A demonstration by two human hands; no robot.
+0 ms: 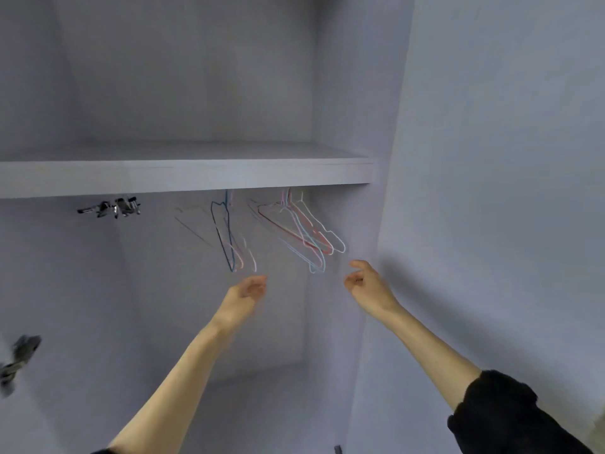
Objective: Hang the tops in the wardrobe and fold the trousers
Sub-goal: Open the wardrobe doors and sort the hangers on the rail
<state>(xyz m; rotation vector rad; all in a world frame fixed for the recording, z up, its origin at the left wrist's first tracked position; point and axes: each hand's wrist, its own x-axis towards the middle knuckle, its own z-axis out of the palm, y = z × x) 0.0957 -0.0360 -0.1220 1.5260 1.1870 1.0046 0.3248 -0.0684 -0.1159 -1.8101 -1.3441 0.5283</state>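
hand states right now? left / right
Left hand: open, holds nothing, below the thin wire hangers; motion-blurred.
Right hand: open, fingers loosely curled, nothing in its grip.

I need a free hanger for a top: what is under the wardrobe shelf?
Under the shelf hang two bunches of bare wire hangers, with a metal bracket further left. The shelf edge hides their hooks and any rail.
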